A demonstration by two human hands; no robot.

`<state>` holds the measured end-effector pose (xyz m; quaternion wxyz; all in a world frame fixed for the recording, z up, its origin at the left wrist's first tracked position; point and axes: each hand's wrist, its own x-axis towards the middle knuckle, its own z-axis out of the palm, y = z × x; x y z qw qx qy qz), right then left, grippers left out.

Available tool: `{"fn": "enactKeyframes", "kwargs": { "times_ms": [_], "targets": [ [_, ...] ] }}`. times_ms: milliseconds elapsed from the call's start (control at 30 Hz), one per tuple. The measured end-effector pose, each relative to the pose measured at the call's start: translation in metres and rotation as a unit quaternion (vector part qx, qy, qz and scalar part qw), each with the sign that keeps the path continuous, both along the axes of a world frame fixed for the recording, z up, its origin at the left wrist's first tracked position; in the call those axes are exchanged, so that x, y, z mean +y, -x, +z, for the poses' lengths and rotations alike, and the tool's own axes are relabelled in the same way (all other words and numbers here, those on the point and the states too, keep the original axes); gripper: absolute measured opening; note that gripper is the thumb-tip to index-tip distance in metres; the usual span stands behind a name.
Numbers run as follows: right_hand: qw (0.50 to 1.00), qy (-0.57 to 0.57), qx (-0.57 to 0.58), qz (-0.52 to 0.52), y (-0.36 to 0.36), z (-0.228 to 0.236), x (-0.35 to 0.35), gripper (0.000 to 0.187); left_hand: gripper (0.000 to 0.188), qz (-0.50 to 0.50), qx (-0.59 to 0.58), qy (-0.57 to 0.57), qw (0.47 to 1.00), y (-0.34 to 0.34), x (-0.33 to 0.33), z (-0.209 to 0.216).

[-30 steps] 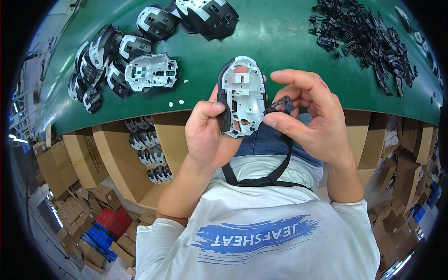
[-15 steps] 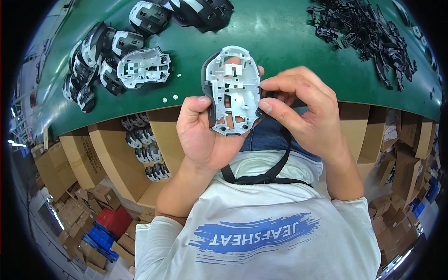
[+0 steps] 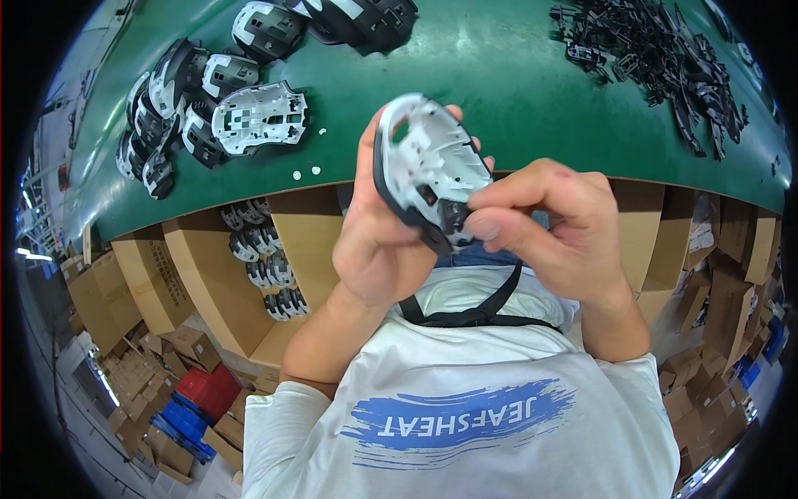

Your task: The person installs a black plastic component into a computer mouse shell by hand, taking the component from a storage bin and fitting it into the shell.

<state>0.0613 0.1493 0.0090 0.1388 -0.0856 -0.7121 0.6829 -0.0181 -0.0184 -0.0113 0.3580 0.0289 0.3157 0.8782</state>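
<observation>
A white plastic shell with a black outer rim [image 3: 432, 154] is tilted over the table's near edge, its hollow inner side facing me. My left hand [image 3: 374, 233] is wrapped round it from the left and beneath, fingertips showing past its far edge. A small black plastic part [image 3: 453, 218] lies against the shell's near end. My right hand [image 3: 553, 220] pinches at that part with thumb and forefinger; the fingertips cover some of it, so whether it is seated cannot be told.
Several similar black-and-white shells [image 3: 262, 121] lie on the green table [image 3: 499, 75] at the left, with small white bits [image 3: 316, 170] nearby. A heap of black plastic parts [image 3: 657, 66] is at the far right. Below the edge, an open carton [image 3: 220, 283] holds rows of shells.
The shell has turned and tipped, its near end swinging right. My right hand has moved slightly down, and a black part now shows at the shell's near end by its fingertips.
</observation>
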Motion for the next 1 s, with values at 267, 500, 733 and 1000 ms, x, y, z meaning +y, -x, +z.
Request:
{"fn": "enactKeyframes", "kwargs": {
  "times_ms": [267, 500, 733, 1000],
  "targets": [
    [0.974, -0.213, 0.039, 0.066, 0.005, 0.007, 0.0, 0.014, 0.111, 0.001, 0.04, -0.026, 0.999, -0.004, -0.003, 0.001],
    [0.945, -0.315, 0.015, 0.085, 0.002, 0.009, -0.005, 0.016, 0.097, 0.003, 0.109, 0.019, 0.994, -0.008, -0.007, -0.007],
    [0.962, -0.246, 0.004, 0.119, 0.002, 0.011, 0.008, 0.024, 0.09, 0.035, 0.109, 0.025, 0.993, -0.014, -0.009, -0.001],
    [0.988, 0.129, -0.068, 0.055, -0.006, -0.008, 0.007, 0.036, 0.117, 0.097, 0.091, 0.072, 0.989, -0.03, -0.009, 0.022]
  ]
}}
